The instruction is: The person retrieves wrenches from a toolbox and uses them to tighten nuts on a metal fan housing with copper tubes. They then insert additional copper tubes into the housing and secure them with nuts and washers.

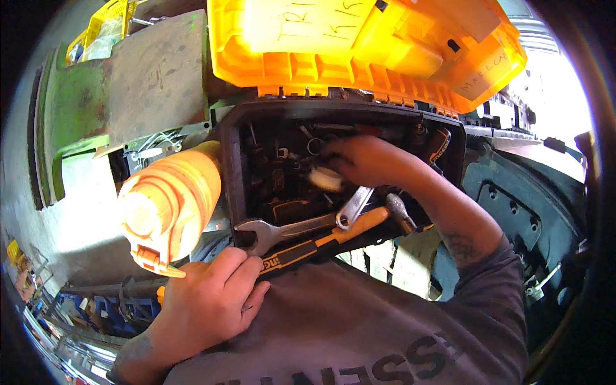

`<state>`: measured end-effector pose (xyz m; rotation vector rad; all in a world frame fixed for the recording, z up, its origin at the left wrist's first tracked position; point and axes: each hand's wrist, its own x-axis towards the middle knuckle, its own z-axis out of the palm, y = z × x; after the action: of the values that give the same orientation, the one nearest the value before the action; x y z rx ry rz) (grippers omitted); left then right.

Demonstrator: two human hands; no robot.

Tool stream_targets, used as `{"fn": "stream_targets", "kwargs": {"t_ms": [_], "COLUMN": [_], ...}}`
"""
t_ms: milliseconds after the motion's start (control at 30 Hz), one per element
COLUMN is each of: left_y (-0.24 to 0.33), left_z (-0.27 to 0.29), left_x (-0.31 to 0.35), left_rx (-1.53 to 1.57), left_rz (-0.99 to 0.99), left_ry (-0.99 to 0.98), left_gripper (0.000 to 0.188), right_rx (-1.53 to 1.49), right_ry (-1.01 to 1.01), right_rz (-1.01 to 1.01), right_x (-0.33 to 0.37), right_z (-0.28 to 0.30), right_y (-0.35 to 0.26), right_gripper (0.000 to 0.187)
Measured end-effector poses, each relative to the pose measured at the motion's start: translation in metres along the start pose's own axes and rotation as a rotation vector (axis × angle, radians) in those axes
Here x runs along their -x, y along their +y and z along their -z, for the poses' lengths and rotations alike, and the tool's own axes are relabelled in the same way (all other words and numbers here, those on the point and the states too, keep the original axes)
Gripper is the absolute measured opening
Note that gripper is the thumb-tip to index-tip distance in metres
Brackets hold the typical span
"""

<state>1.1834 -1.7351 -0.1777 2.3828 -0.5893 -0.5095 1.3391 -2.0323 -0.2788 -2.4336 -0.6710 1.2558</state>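
My left hand (215, 295) is closed around the black-and-yellow grip of a hammer (362, 224) at the near side of the toolbox (231, 173). The hammer's rounded metal head points right. Beside its handle lies a large open-end wrench (258, 236), with another shiny wrench (354, 208) slanting across. My right hand (362, 160) reaches down into the black toolbox among loose tools. Its fingers are dark and blurred, close to a pale rounded object (326, 179) whose kind I cannot make out. A metal ring (314, 147) shows just left of the fingers.
The yellow lid (289, 67) is tipped back on the far side. An orange bottle (173, 199) stands against the toolbox's left side. Farther left is a worn green machine surface (80, 96) with a yellow crate (106, 25) behind. Dark machinery (513, 205) lies right.
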Motion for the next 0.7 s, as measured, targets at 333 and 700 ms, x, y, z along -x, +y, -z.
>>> {"fn": "stream_targets", "kwargs": {"t_ms": [333, 700], "left_y": [0.001, -0.002], "left_z": [-0.001, 0.000], "left_x": [-0.001, 0.001], "left_rx": [-0.004, 0.030], "left_rz": [-0.012, 0.022], "left_ry": [-0.005, -0.027], "left_gripper": [0.028, 0.032], "right_rx": [0.515, 0.478], "right_ry": [0.054, 0.016], "right_rz": [0.250, 0.061], "right_x": [-0.036, -0.054], "right_z": [-0.009, -0.017], "right_y": [-0.013, -0.015], "right_gripper": [0.045, 0.032]}}
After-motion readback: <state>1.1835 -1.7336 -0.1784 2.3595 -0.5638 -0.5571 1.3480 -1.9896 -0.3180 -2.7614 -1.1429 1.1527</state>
